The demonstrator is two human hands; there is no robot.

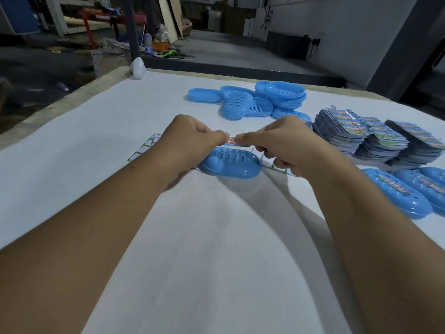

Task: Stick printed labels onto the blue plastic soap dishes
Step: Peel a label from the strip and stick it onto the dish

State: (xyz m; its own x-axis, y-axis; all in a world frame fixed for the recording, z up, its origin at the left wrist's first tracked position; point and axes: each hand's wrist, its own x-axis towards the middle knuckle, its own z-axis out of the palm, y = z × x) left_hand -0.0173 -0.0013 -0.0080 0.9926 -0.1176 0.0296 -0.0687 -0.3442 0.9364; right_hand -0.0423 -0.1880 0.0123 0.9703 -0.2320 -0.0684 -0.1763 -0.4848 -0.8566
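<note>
A blue slotted soap dish [232,163] lies on a label backing sheet [142,150] in the middle of the white table. Just above its far edge, my left hand [190,143] and my right hand [286,145] each pinch one end of a small printed label [231,141] with red print. Most of the label is hidden behind my fingertips. Both thumbs point toward each other over the dish.
Several unlabelled blue dishes [252,102] lie in a loose pile at the back. Tall stacks of label sheets [375,136] stand at the right. Labelled dishes [399,194] lie at the right edge. A white object [137,68] sits on the table's far edge [72,92].
</note>
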